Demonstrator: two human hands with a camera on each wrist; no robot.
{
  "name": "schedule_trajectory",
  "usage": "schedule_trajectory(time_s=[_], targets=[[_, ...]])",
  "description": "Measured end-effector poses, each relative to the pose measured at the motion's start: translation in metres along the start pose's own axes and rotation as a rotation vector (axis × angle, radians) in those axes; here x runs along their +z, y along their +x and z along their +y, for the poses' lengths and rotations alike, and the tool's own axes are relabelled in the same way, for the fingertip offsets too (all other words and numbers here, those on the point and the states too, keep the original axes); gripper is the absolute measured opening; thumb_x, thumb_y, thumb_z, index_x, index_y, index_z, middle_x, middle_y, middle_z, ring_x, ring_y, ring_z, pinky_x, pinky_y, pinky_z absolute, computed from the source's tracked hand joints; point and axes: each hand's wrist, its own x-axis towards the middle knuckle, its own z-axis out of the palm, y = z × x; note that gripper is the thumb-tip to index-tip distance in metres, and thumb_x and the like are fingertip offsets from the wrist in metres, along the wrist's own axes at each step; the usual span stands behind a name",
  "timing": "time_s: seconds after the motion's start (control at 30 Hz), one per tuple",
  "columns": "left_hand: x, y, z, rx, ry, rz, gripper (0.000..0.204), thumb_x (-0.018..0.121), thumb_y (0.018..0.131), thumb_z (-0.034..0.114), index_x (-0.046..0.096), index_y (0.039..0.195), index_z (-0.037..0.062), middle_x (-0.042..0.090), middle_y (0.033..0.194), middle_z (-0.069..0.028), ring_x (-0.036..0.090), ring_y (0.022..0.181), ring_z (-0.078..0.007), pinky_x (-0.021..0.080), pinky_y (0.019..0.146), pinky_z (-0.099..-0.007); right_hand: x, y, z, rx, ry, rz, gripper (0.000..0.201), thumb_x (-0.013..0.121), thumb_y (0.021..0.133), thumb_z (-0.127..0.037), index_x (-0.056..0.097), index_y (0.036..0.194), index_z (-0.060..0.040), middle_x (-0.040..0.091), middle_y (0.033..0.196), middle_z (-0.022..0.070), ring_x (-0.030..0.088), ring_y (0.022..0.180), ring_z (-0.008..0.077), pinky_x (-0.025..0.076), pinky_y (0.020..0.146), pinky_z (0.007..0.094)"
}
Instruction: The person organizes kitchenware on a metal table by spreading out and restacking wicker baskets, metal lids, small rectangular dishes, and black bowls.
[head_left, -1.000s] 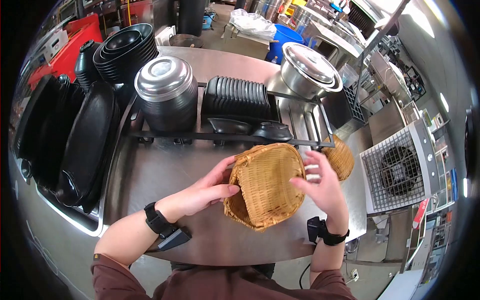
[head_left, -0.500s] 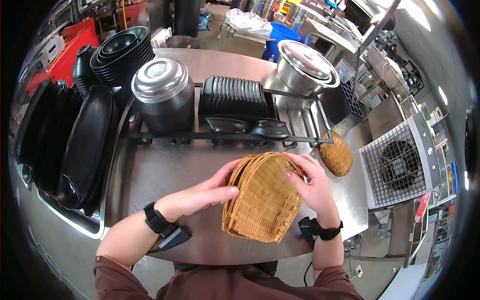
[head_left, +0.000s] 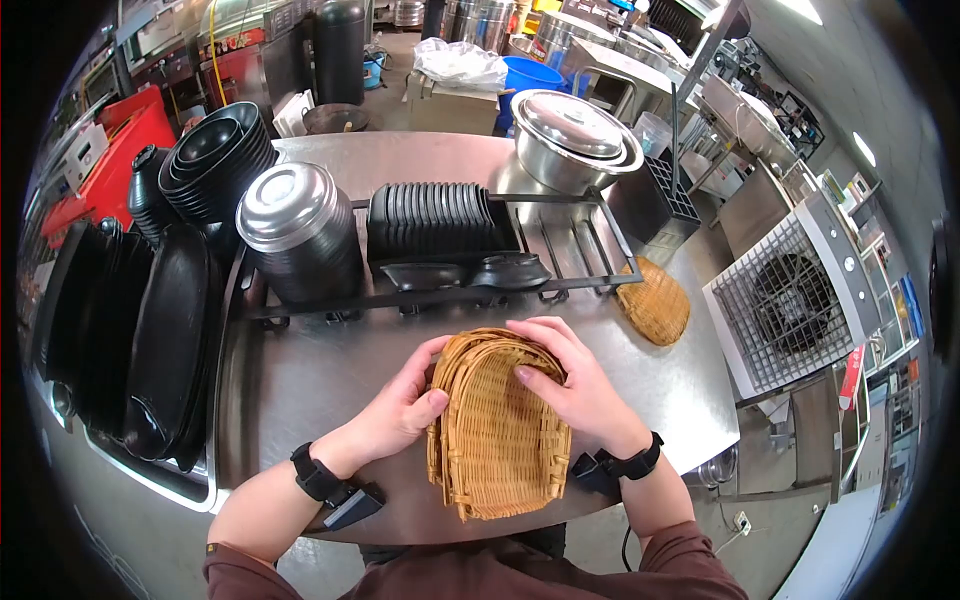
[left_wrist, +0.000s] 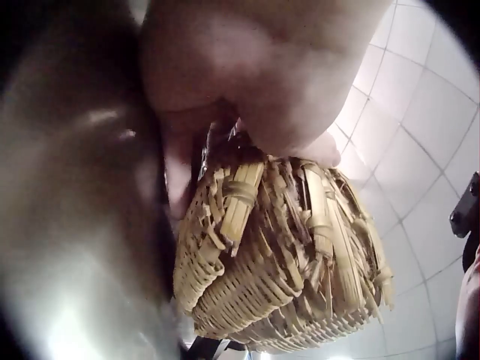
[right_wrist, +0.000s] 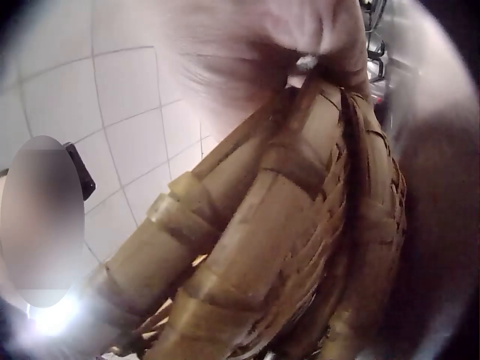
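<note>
Several nested wicker baskets [head_left: 505, 440] are held upright between the two hands near the front edge of the steel table. My left hand [head_left: 395, 405] grips the stack's left side, thumb on the near face and fingers behind. On the upper right, my right hand [head_left: 575, 385] pinches the rims, its thumb inside the front basket. The woven ends [left_wrist: 277, 262] fill the lower left wrist view below the left hand [left_wrist: 255, 75]. Thick rims [right_wrist: 247, 232] lie beneath the right hand [right_wrist: 277, 45] in the right wrist view.
Another wicker basket [head_left: 655, 305] lies at the table's right. Behind the hands, a black rack [head_left: 450, 295] holds black dishes [head_left: 430, 215]; stacked bowls [head_left: 300, 235] stand at its left. A lidded steel pot [head_left: 575, 145] is at the back. Long black trays [head_left: 170, 340] stand left.
The right hand has come onto the basket stack's rim from beside it. Both hands have drawn the stack lower and slightly left in view, and its front opening has turned.
</note>
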Motion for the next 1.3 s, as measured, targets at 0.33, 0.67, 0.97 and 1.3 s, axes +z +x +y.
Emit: schedule_trajectory(time_s=[0.33,0.67,0.97,1.3], targets=[[0.006,-0.007,-0.003,-0.023,0.000,0.099,0.097,0.078,0.091,0.059,0.039,0.158,0.0015,0.062,0.141,-0.0101,0.061,0.125,-0.0170,0.049,0.108,-0.0341,-0.002,-0.002,0.000,-0.083,-0.079,-0.010,0.046,0.076,0.090,-0.001,0.065,0.135,-0.0034,0.057,0.135,0.0127,0.061,0.125,0.0277,0.052,0.106,0.0373],[0.009,-0.005,-0.001,0.067,-0.084,0.039,0.117,0.092,0.076,0.057,0.034,0.161,0.0000,0.055,0.149,-0.0098,0.053,0.136,-0.0194,0.042,0.116,-0.0375,0.001,-0.003,-0.006,-0.122,-0.096,0.085,0.046,0.082,0.086,-0.002,0.066,0.129,-0.0028,0.059,0.135,0.0127,0.062,0.125,0.0262,0.056,0.104,0.0362],[0.013,-0.007,0.005,0.059,-0.060,-0.040,0.123,0.082,0.086,0.062,0.010,0.165,0.0023,0.030,0.165,-0.0148,0.029,0.154,-0.0250,0.024,0.127,-0.0411,0.003,-0.004,0.003,-0.081,-0.081,0.269,0.040,0.091,0.078,-0.007,0.060,0.103,-0.0031,0.061,0.127,0.0136,0.064,0.118,0.0293,0.056,0.098,0.0372],[0.013,-0.004,0.000,0.161,-0.113,-0.041,0.134,0.099,0.071,0.041,0.012,0.167,0.0064,0.030,0.167,-0.0110,0.029,0.155,-0.0233,0.024,0.128,-0.0415,0.004,-0.002,-0.006,-0.141,-0.328,0.298,0.044,0.094,0.075,-0.013,0.063,0.104,-0.0029,0.052,0.126,0.0148,0.060,0.111,0.0299,0.055,0.094,0.0388]])
